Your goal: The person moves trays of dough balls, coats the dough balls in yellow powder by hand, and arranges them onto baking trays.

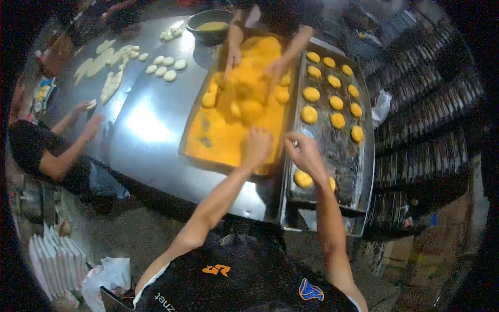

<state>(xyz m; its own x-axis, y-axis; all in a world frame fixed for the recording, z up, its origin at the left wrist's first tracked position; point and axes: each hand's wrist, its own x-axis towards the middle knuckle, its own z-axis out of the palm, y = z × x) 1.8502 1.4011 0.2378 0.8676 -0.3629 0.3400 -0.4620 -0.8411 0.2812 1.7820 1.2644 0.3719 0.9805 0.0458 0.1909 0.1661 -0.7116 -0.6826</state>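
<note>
My left hand [258,147] is over the near part of a tray of orange crumbs [221,148]; its fingers are smeared by motion. Just beyond it, a round crumb-coated dough piece [251,111] lies among the crumbs. My right hand [304,151] is at the left edge of a dark baking tray [332,156], its fingers curled closed; what they hold, if anything, is hidden. Coated dough rounds [309,115] lie in rows on the baking tray, two of them near my right wrist.
Across from me a co-worker's hands [273,70] work in the crumbs. Another person [57,145] handles dough at left. Plain dough balls [169,75] and dough strips [112,86] lie on the metal table [140,156]. A bowl [208,27] stands behind; stacked trays [416,125] line the right.
</note>
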